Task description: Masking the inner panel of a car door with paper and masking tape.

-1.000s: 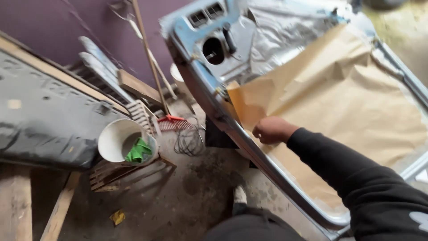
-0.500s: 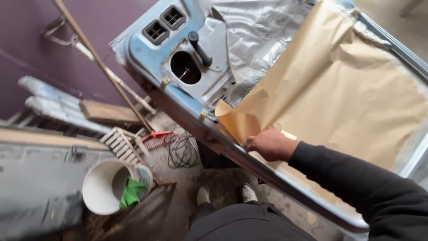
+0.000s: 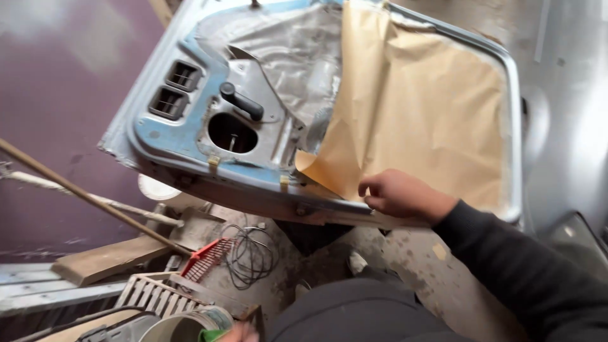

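Right hand (image 3: 402, 193) pinches the lower edge of brown masking paper (image 3: 418, 120) lying over the blue car door (image 3: 158, 136). Paper looks light, floppy, tearable; best held at edges. Left hand not visible.

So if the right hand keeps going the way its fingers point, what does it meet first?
The right hand points left along the door's lower edge. Its fingertips already touch the curled corner of the brown paper; past that, probably the bare blue metal, though depth is unclear.
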